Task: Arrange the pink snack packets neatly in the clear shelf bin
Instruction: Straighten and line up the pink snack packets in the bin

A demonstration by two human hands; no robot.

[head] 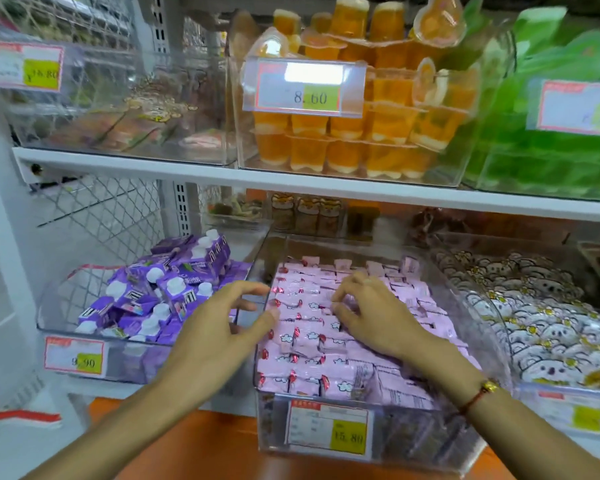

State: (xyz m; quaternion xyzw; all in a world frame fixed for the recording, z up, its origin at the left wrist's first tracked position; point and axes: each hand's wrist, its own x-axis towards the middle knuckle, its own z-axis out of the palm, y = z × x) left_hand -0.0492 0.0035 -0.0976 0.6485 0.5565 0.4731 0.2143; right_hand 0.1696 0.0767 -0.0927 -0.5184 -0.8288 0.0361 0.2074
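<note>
Many pink snack packets [312, 336] fill the clear bin [492, 344]; both hands hover, fingers loosely spread.

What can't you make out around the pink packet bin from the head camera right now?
- Packets under the right hand: covered by it.
- Right fingertips' grip on the pink packets: hidden, fingers curl down.
- Small print on the bin's price label: blurred.
- Lower packet layers: clear bin front glare.

white shelf board [291, 183] | wire mesh back panel [111, 216] | orange ledge [194, 441] below | bright, even light
</note>
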